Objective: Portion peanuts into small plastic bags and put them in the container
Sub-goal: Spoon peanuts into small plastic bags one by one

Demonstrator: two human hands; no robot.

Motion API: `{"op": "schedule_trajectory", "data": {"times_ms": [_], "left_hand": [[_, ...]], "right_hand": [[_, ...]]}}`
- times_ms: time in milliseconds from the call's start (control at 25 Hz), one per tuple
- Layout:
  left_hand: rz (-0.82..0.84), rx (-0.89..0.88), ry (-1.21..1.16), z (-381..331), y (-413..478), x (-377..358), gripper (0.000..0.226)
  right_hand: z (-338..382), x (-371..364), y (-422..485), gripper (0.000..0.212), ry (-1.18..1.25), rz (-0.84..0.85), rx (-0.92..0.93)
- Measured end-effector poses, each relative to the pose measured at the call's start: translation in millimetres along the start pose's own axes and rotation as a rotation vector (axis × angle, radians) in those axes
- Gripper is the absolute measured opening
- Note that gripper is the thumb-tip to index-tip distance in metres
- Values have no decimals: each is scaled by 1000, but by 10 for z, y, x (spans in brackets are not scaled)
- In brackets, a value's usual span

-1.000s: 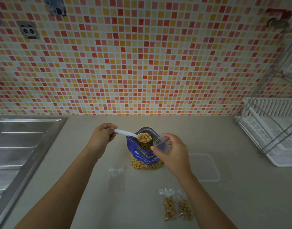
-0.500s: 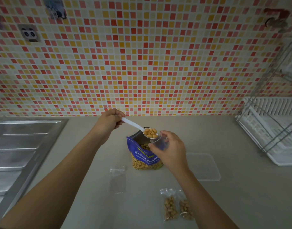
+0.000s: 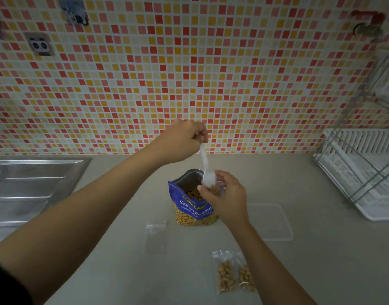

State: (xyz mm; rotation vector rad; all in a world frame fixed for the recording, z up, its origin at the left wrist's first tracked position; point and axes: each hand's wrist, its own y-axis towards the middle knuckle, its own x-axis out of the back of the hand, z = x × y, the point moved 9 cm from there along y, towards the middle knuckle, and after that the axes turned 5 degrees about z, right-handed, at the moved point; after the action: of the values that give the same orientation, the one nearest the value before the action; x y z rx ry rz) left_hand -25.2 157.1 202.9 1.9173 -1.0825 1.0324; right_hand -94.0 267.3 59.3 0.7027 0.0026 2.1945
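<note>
Overhead, from the head view: left hand [image 3: 180, 142] raised above the worktop [image 3: 321, 260], fingers curled shut around the top of a white plastic spoon [image 3: 205, 167]. Spoon hanging steeply down, bowl tipped into the mouth of a small clear bag [image 3: 216, 188]. Right hand [image 3: 226, 199] pinching that small bag at its rim between thumb and fingers, closed on it, just above the open top of the blue peanut pouch [image 3: 193, 205]. A few peanuts visible inside the held bag, blurred behind the spoon bowl.

Peanut pouch standing upright on the worktop, mouth open, peanuts showing inside and through the clear lower window, "Salted Peanuts" printed on the front. Just left of the pouch and nearer the camera, an empty clear bag [image 3: 156, 237] lying flat. Nearer still and to the right, two filled bags of peanuts [image 3: 234, 275] lying side by side, touching, partly beside the right forearm. Right of the pouch, a clear rectangular container [image 3: 275, 221] flat on the worktop, apart from the pouch; contents not distinguishable.

At far left, a steel sink drainboard [image 3: 30, 188] set into the worktop. At far right, a white dish rack [image 3: 365, 172] with a wire frame. Behind everything, a mosaic tile wall [image 3: 189, 73] in red, orange and cream.
</note>
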Motion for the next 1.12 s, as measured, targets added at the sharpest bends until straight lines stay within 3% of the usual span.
{"op": "schedule_trajectory", "data": {"times_ms": [80, 240, 400, 520, 600, 680, 760, 840, 920, 1000, 1120], "left_hand": [[-73, 4, 30, -22, -20, 186, 21], [-210, 268, -83, 603, -138, 375, 19], [117, 283, -16, 884, -212, -437, 13], [210, 220, 82, 891, -228, -810, 13], [140, 247, 102, 939, -279, -819, 21], [-141, 277, 68, 893, -454, -622, 24], [-366, 189, -6, 689, -716, -513, 19], [-326, 87, -143, 487, -921, -677, 20], [-189, 133, -379, 410, -1032, -960, 31], [-135, 221, -531, 384, -1092, -1207, 41], [-168, 321, -741, 420, -1175, -1424, 24]], "right_hand": [[-38, -4, 8, 52, 16, 6, -20], [-134, 56, 7, 54, 134, 1, -81], [-266, 193, 14, 52, 296, -52, -168], [-328, 294, 43, 51, 373, -71, -225], [-363, 298, 80, 48, 438, -55, -247], [-327, 295, 101, 54, 483, -31, -253], [-309, 264, 113, 65, 529, 15, -265], [-213, 247, 85, 57, 605, 85, -256], [-79, 222, 24, 41, 696, 150, -224], [-42, 198, -62, 46, 709, 166, -240], [-95, 128, -187, 55, 680, 240, -272]]}}
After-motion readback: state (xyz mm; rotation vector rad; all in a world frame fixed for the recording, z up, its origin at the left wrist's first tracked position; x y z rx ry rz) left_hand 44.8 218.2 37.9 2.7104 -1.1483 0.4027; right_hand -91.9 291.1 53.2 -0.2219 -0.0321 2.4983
